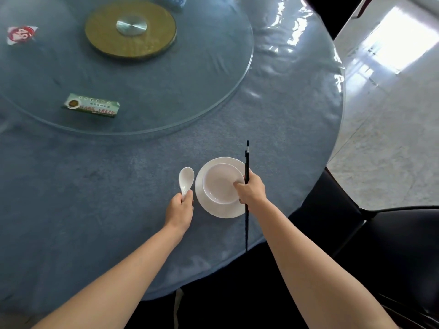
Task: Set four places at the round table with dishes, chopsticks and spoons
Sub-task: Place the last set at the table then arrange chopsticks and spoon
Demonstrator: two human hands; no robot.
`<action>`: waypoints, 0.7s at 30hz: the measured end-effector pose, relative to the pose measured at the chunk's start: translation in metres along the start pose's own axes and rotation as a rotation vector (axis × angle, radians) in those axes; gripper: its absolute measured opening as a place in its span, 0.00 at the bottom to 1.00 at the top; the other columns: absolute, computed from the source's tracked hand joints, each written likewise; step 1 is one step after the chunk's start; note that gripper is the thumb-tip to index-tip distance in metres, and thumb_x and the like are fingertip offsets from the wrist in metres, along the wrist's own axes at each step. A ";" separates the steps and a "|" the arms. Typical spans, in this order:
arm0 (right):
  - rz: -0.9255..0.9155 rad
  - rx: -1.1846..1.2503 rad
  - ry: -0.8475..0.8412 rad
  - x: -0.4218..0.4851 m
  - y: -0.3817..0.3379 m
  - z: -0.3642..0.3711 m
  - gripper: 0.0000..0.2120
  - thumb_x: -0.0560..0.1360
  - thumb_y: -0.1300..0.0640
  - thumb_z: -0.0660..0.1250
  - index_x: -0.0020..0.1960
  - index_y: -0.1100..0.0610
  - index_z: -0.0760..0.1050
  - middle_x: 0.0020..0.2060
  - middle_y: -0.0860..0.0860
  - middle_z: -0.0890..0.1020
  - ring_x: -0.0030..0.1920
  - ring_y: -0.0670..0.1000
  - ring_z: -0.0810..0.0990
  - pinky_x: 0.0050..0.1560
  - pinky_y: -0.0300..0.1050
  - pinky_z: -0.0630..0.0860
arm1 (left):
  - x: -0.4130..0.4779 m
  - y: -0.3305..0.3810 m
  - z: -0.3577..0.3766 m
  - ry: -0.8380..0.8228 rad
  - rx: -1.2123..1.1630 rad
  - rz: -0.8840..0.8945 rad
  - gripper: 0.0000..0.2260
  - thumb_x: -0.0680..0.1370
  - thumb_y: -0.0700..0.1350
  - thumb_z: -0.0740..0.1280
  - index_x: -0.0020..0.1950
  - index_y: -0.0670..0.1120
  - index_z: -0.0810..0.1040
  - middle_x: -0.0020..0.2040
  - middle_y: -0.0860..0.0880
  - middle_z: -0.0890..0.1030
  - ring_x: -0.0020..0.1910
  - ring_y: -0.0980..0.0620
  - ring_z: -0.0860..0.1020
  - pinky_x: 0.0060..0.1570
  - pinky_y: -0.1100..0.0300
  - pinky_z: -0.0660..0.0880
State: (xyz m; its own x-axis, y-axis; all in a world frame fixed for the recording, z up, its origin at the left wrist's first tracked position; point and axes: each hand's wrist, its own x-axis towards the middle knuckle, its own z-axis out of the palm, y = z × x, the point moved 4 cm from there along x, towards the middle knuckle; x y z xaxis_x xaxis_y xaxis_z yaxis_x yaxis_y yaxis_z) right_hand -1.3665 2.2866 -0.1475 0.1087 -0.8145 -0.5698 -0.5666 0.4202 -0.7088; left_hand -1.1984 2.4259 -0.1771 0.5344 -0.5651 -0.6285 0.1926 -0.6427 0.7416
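Note:
A white bowl (pixel 219 182) sits on a white plate (pixel 206 205) near the table's front edge. My left hand (pixel 180 208) grips the handle of a white spoon (pixel 186 178), whose scoop points away from me, just left of the plate. My right hand (pixel 252 189) holds a pair of black chopsticks (pixel 247 162) lengthwise over the plate's right rim, with its thumb at the bowl's edge. The chopsticks' near ends reach past the table's edge.
The round table (pixel 95 198) wears a blue cloth under clear plastic. A glass turntable (pixel 190 91) with a gold hub (pixel 130 32) carries a green packet (pixel 92 106) and a red-and-white packet (pixel 21 34). A dark chair (pixel 380 245) stands at the right.

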 end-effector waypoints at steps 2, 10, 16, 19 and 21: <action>-0.004 -0.008 0.003 0.001 0.001 0.000 0.11 0.73 0.60 0.64 0.53 0.50 0.77 0.44 0.54 0.80 0.38 0.54 0.75 0.24 0.39 0.71 | -0.002 0.004 0.003 -0.033 -0.031 0.029 0.14 0.80 0.54 0.61 0.40 0.46 0.67 0.26 0.55 0.66 0.23 0.55 0.60 0.24 0.60 0.57; 0.093 0.048 0.107 -0.010 -0.003 -0.026 0.18 0.79 0.43 0.62 0.43 0.59 0.73 0.35 0.50 0.73 0.27 0.51 0.71 0.27 0.42 0.68 | -0.010 0.041 0.007 -0.054 -0.079 0.126 0.17 0.77 0.56 0.63 0.36 0.47 0.64 0.29 0.53 0.66 0.28 0.53 0.62 0.27 0.56 0.59; 0.116 0.453 -0.192 -0.040 -0.015 -0.046 0.13 0.83 0.58 0.58 0.46 0.62 0.77 0.31 0.52 0.69 0.24 0.47 0.61 0.24 0.39 0.58 | -0.041 0.091 0.040 -0.136 -0.166 0.217 0.08 0.78 0.51 0.70 0.42 0.49 0.80 0.30 0.58 0.76 0.28 0.57 0.73 0.28 0.62 0.68; 0.131 0.386 -0.409 -0.058 -0.018 -0.052 0.14 0.84 0.56 0.58 0.48 0.62 0.79 0.30 0.50 0.70 0.28 0.48 0.62 0.28 0.41 0.58 | -0.047 0.112 0.052 -0.166 -0.276 0.163 0.08 0.76 0.53 0.72 0.45 0.48 0.82 0.22 0.58 0.67 0.21 0.56 0.64 0.21 0.63 0.62; 0.121 0.382 -0.501 -0.066 -0.018 -0.057 0.14 0.84 0.56 0.59 0.50 0.62 0.80 0.30 0.50 0.71 0.29 0.49 0.64 0.31 0.42 0.60 | -0.047 0.118 0.056 -0.176 -0.289 0.115 0.11 0.75 0.54 0.73 0.47 0.47 0.82 0.20 0.59 0.64 0.17 0.57 0.60 0.18 0.65 0.59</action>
State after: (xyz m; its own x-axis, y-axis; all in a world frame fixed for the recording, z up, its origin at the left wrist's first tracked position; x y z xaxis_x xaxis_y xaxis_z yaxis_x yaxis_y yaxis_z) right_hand -1.4100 2.3108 -0.0737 0.4836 -0.5055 -0.7146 -0.2780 0.6854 -0.6730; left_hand -1.2469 2.3475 -0.0731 0.4205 -0.7219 -0.5496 0.3781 -0.4112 0.8294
